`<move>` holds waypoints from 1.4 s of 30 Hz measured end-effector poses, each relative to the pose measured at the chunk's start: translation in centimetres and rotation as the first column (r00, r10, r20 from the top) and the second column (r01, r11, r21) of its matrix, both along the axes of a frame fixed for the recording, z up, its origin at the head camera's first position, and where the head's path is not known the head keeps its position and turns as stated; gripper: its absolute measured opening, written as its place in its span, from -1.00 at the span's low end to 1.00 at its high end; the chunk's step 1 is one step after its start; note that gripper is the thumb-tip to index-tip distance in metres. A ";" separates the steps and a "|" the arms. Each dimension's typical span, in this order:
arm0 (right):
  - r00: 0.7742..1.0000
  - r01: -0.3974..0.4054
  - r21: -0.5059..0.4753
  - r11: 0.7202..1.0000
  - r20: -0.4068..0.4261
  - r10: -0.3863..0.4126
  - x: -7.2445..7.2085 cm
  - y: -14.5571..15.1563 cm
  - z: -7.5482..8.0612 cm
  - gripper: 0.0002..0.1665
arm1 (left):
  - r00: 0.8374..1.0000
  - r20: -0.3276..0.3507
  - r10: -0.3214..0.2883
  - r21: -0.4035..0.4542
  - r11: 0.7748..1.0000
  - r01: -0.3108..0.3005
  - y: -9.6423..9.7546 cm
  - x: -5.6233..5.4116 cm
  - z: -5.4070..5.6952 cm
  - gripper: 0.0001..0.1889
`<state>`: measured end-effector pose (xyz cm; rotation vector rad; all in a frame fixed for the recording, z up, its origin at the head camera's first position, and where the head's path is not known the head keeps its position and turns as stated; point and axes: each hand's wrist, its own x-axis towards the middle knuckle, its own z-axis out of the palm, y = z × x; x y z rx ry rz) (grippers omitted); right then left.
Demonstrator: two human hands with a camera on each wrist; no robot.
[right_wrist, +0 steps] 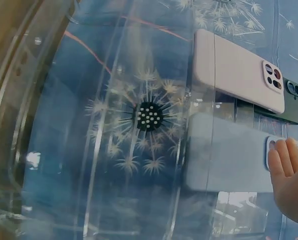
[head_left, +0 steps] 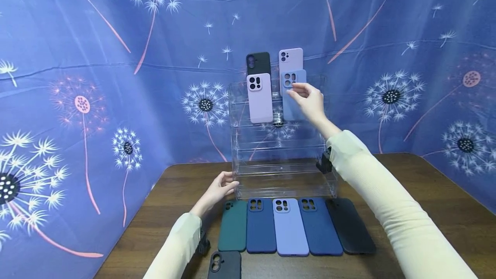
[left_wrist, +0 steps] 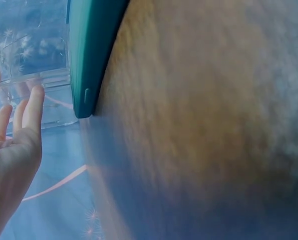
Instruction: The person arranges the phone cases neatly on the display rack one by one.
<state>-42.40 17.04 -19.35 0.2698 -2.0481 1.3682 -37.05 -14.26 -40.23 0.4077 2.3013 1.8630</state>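
From the head view, the right hand [head_left: 308,100] is half-bent in front of a light-blue phone case [head_left: 291,106], thumb and fingertips slightly parted over its upper part; whether they touch it cannot be told. The case stands upright in a clear acrylic tiered rack [head_left: 282,169], its right edge partly covered by the hand. Behind and above the grip rises a pale-pink phone case [head_left: 293,58], its lower part hidden; left of the grip stands a lilac-pink phone case [head_left: 261,106], covering the bottom of a blackish-green phone case [head_left: 260,63] — four cases in the rack.

The left hand [head_left: 217,188] has loosely bent fingers against the rack's left side. Right of and below it, five cases lie in a row on the brown wooden table [head_left: 166,193]: one green [head_left: 232,229], two dark blue, one lavender-blue [head_left: 290,229], one black [head_left: 350,229]. A sixth, charcoal [head_left: 228,268], is cut off below.

In the left wrist view, the left fingers overlap the clear rack, the thumb cropped; the green case's edge is beside them, the table blurred.

In the right wrist view, the right fingers cover part of the light-blue case's camera cutout — the thumb is mostly out of frame.
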 end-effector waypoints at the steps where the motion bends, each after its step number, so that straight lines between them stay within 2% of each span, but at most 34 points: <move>1: 1.000 -0.001 0.009 1.000 0.010 0.001 0.2 0.2 -0.2 -0.52 | 1.000 0.001 0.001 -0.006 1.000 -0.001 -0.1 0.0 0.0 -0.51; 2: 1.000 -0.004 0.018 1.000 0.019 0.004 0.5 0.4 -0.4 -0.51 | 1.000 -0.003 0.004 -0.004 1.000 -0.004 -0.2 -0.2 -0.4 -0.50; 8: 0.999 -0.011 0.091 0.996 0.046 0.007 1.6 2.1 -1.9 -0.47 | 1.000 -0.005 0.017 0.004 1.000 -0.017 -0.4 -0.2 -0.6 -0.52; 17: 0.999 0.022 0.156 0.988 0.025 -0.026 3.1 4.8 -3.7 -0.50 | 1.000 -0.014 0.027 -0.010 1.000 -0.027 -0.2 0.0 -0.2 -0.54; 24: 0.999 0.038 0.163 0.986 0.028 -0.044 4.9 6.4 -4.7 -0.48 | 0.999 -0.027 0.028 -0.017 0.999 -0.028 -0.1 0.0 -0.1 -0.57; 31: 0.998 0.004 0.158 0.987 0.064 -0.014 6.6 7.2 -6.2 -0.43 | 0.999 -0.032 0.036 -0.019 0.999 -0.037 0.0 0.2 -0.2 -0.56; 38: 0.993 0.003 0.197 0.980 0.116 -0.027 7.9 8.8 -8.7 -0.37 | 0.999 -0.032 0.033 -0.011 0.999 -0.033 0.1 0.5 -0.4 -0.57; 42: 0.985 -0.019 0.209 0.978 0.172 -0.018 8.7 9.7 -10.1 -0.32 | 0.999 -0.033 0.034 -0.010 0.999 -0.034 0.2 0.3 -0.2 -0.56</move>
